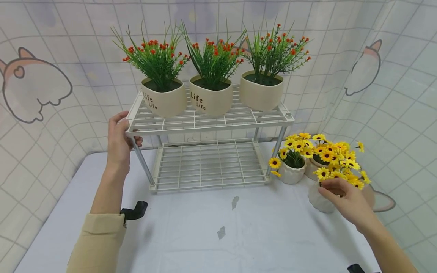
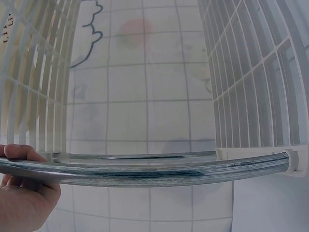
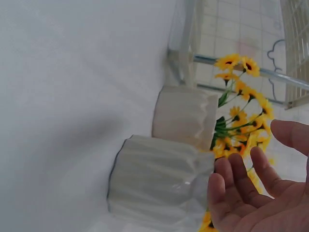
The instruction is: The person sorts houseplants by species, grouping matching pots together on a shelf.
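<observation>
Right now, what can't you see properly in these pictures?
- Third yellow-flower pot: in the head view, flowers and the right hand hide most of it.
- Left hand: in the left wrist view, the frame edge cuts it off beside the metal rack leg.
- Right pot on the top shelf: no lettering shows.

Three potted plants [image 1: 211,79] stand on the rack [image 1: 208,121]; right of it, apparently three flower pots [image 1: 293,167].
</observation>
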Action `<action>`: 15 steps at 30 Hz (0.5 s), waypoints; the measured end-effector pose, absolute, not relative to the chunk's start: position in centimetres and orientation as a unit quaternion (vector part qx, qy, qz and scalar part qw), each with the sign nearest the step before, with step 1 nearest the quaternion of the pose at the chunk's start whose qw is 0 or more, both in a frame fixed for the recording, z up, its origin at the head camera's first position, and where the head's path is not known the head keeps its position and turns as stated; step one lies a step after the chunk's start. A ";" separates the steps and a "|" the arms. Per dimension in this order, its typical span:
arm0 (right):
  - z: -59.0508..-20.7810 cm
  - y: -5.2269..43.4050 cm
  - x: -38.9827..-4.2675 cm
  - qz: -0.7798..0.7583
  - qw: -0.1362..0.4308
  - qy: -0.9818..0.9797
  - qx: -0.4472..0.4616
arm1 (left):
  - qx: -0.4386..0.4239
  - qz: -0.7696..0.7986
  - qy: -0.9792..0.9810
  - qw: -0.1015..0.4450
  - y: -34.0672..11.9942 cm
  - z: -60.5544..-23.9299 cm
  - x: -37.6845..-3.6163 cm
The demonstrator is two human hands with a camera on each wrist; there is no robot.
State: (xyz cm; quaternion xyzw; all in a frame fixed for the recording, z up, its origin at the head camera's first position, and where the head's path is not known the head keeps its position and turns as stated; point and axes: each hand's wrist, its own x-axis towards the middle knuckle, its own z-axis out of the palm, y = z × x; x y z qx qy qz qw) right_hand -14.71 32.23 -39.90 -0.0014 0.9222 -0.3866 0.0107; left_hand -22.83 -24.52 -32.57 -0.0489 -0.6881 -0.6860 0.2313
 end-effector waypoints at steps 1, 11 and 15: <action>-40.0 32.4 -14.7 -0.384 0.013 0.923 0.005 | -0.049 -0.685 -0.689 0.231 -24.5 -32.6 -22.8; -41.1 33.6 -14.1 -0.354 -0.014 0.934 0.038 | -0.040 -0.699 -0.678 0.224 -24.7 -32.5 -22.7; -41.9 34.2 -13.7 -0.337 -0.053 0.939 0.048 | -0.043 -0.695 -0.682 0.225 -24.6 -32.5 -22.7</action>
